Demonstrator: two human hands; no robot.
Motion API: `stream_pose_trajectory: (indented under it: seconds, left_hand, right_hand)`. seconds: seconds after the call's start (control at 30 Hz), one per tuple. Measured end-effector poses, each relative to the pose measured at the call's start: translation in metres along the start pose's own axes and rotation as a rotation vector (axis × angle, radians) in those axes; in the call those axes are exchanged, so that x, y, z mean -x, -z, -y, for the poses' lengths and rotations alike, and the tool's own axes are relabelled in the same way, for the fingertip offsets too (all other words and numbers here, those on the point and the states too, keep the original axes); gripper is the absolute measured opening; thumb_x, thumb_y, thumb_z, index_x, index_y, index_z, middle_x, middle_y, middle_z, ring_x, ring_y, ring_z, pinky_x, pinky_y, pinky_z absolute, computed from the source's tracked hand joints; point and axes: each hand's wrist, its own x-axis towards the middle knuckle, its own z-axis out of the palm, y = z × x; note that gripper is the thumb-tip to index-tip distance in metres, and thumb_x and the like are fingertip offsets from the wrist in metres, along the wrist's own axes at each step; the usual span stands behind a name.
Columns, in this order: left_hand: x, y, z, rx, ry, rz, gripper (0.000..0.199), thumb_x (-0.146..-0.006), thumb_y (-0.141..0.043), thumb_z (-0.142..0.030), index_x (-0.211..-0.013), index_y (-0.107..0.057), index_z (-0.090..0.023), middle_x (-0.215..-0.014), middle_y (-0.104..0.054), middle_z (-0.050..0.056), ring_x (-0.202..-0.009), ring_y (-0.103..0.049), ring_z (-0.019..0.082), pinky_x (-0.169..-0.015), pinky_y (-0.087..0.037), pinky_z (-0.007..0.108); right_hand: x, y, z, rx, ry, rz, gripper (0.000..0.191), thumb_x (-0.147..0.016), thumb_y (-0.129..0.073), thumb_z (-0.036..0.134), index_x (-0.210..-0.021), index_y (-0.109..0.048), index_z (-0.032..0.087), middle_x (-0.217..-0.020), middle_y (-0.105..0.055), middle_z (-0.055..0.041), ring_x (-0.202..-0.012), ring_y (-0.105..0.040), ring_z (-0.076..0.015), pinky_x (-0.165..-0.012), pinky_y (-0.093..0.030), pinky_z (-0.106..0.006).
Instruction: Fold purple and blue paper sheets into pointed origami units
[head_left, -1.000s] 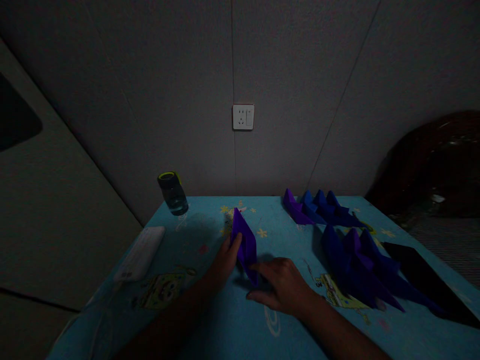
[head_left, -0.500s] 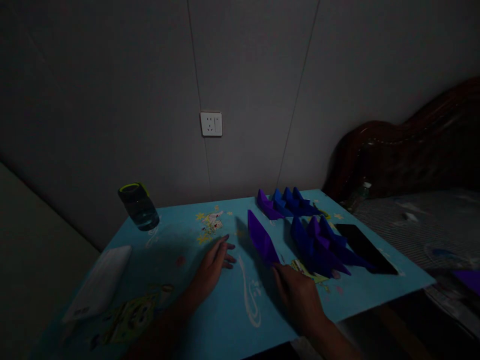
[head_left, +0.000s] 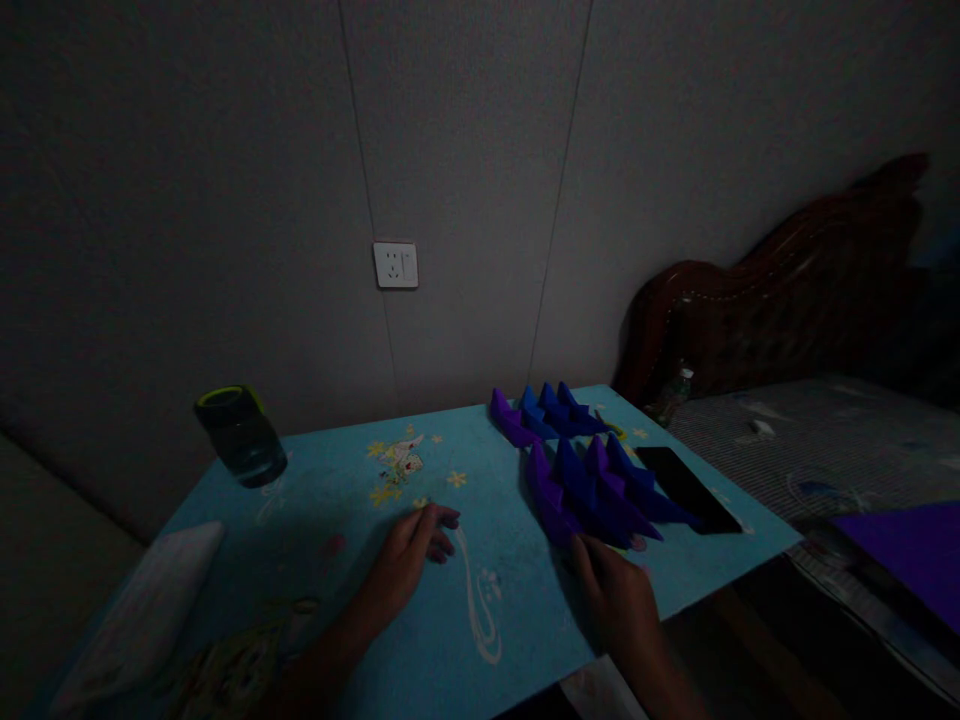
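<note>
My right hand (head_left: 611, 580) pinches the near tip of a purple paper boat (head_left: 550, 500), at the left end of the front row. Beside it in that row stand several folded boats, among them a dark blue boat (head_left: 581, 490) and another purple one (head_left: 616, 480). My left hand (head_left: 412, 545) lies over the table to the left, its fingers loosely bent and apart, with nothing in them. A back row holds a purple boat (head_left: 514, 422) and several blue boats (head_left: 555, 412).
The blue patterned table (head_left: 450, 620) meets a grey wall. A water bottle (head_left: 244, 440) and a white flat object (head_left: 150, 610) are on the left. A black flat object (head_left: 686, 490) lies right of the boats. Purple paper (head_left: 911, 550) rests on the bed at the right.
My right hand has brought the purple boat rightward against the front row. My left hand stays over the table, its fingers a little more bent. The camera view has turned right.
</note>
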Motion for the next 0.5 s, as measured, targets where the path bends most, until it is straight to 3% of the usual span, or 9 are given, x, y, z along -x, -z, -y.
stream_pose_trajectory:
  seconds: [0.2, 0.5]
  left_hand:
    - [0.000, 0.000, -0.002, -0.030, -0.013, 0.012, 0.060, -0.085, -0.042, -0.065, -0.090, -0.070, -0.012, -0.078, -0.070, 0.010, -0.063, -0.063, 0.019, -0.062, -0.051, 0.032]
    - [-0.003, 0.002, 0.006, -0.028, 0.002, 0.032, 0.057, -0.088, -0.041, -0.062, -0.090, -0.069, -0.012, -0.078, -0.070, 0.009, -0.063, -0.063, 0.019, -0.061, -0.050, 0.032]
  right_hand:
    - [0.001, 0.001, 0.002, 0.051, -0.025, -0.019, 0.042, -0.099, -0.036, 0.042, -0.108, -0.069, 0.018, -0.093, -0.078, -0.0104, -0.079, -0.075, -0.0270, -0.067, -0.052, -0.032]
    - [0.011, 0.000, 0.000, 0.115, -0.037, -0.050, 0.048, -0.097, -0.036, 0.049, -0.121, -0.063, 0.017, -0.073, -0.076, -0.0075, -0.059, -0.073, -0.0245, -0.053, -0.047, -0.029]
